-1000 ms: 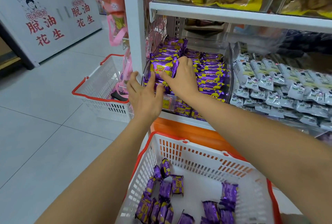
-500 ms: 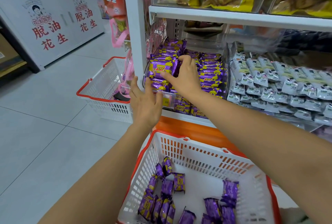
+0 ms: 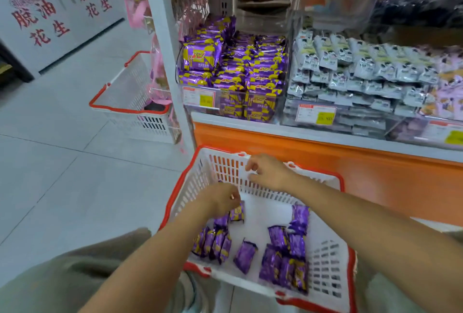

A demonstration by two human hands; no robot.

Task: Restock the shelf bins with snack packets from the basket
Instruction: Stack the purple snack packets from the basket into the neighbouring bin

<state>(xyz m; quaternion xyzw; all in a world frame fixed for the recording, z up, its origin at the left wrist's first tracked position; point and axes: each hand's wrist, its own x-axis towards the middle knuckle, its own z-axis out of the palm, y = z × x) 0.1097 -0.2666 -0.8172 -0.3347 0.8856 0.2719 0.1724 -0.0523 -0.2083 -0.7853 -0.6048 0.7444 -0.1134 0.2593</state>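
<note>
Both hands over the red-rimmed basket [image 3: 325, 267], on the floor before the snack shelf.
We see the left hand [image 3: 221, 200] with fingers curled down onto one purple packet [image 3: 237, 213] at the basket's left side; we cannot tell whether it grips it. The right hand [image 3: 269, 172] hangs loosely curled by the far wall, holding nothing. More purple packets [image 3: 283, 260] lie on the basket floor. The shelf bin [image 3: 230, 104] above holds matching packets, stacked.

Both my bare arms stretch forward and down. My left hand [image 3: 223, 200] tips downward, back up, its fingers tucked out of sight. My right hand [image 3: 269, 172] hangs just beyond it, fingers loosely curled and blurred.
</note>
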